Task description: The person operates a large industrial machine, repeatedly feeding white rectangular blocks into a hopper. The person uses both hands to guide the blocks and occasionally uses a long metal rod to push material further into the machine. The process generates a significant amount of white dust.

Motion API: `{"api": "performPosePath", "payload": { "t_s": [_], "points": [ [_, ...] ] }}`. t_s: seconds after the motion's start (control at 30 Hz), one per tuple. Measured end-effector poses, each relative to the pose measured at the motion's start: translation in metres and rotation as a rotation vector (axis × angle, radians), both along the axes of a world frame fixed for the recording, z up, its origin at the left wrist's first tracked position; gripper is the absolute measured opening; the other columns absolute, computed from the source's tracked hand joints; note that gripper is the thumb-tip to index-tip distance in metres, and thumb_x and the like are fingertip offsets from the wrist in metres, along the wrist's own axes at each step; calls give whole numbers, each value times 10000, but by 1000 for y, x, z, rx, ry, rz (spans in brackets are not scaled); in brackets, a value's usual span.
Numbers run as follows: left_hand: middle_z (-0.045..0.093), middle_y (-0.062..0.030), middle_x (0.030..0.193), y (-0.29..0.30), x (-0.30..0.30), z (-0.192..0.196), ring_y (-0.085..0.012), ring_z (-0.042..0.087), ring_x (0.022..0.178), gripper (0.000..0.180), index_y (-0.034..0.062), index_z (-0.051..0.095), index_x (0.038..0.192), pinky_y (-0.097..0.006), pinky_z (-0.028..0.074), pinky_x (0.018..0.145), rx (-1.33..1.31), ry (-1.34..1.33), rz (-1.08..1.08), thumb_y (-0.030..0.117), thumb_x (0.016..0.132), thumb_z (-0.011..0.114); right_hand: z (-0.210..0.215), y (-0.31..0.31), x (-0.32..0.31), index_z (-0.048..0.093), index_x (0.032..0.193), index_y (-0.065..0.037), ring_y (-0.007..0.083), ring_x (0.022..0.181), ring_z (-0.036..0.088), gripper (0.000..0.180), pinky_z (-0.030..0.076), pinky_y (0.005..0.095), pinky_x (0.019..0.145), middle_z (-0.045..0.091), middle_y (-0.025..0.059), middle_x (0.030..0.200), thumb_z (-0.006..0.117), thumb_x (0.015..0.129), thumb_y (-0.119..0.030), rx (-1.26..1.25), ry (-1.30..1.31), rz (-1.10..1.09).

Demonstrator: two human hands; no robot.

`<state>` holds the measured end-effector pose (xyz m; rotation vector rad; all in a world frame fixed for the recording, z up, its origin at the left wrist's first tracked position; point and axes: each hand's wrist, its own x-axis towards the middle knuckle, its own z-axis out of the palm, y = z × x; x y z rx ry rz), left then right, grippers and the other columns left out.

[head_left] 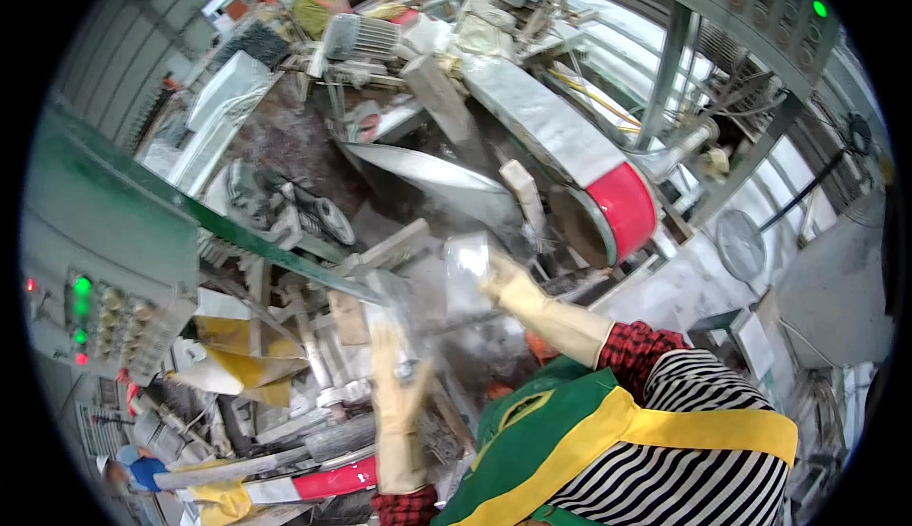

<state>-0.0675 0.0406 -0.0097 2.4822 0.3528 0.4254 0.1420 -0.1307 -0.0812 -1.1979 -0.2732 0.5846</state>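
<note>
My right hand [511,286], in a cream rubber glove, is at the right edge of a small pale glossy slab [465,265]. Its fingers close on that edge, though motion smears them. The slab shines with reflected light and looks tilted. My left hand [397,398], gloved the same way, is lower and to the left. Its fingers stretch forward with the thumb apart, and I see nothing in it. It is beside metal rods and a wet-looking machine edge. Red checked cuffs cover both forearms.
Beyond my hands stands a large saw-like disc [437,170] beside a white guard with a red end [622,210]. A green control cabinet [114,250] is on the left, another panel [750,3] at upper right. Another person [318,3] works at the far left.
</note>
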Motion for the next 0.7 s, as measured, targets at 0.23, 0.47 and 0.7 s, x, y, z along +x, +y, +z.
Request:
{"api": "performPosePath", "payload": {
  "t_s": [0.23, 0.47, 0.7],
  "points": [
    [347, -175, 1524, 137, -197, -45, -308, 409, 1354, 649, 102, 408, 1473, -413, 350, 1112, -398, -126, 1079, 397, 931, 612, -48, -116, 134, 492, 1315, -94, 137, 658, 563, 551, 465, 303, 571, 609, 39, 850, 610, 793, 36, -312, -113, -843],
    [418, -173, 1438, 137, -295, -144, -371, 473, 1220, 811, 90, 481, 1410, -491, 437, 985, 561, 846, 1351, 720, 908, 387, -59, -166, 186, 321, 1473, -39, 366, 1170, 585, 801, 455, 410, 1001, 585, 237, 1253, 673, 753, -66, -803, -33, -944],
    [403, -229, 1447, 115, -273, -125, -402, 455, 1234, 797, 74, 428, 1428, -499, 418, 1005, 523, 909, 1366, 690, 922, 404, -67, -162, 199, 214, 1502, -22, 389, 1108, 621, 836, 482, 425, 956, 609, 290, 1183, 617, 787, -179, -999, -23, -829]
  ]
}}
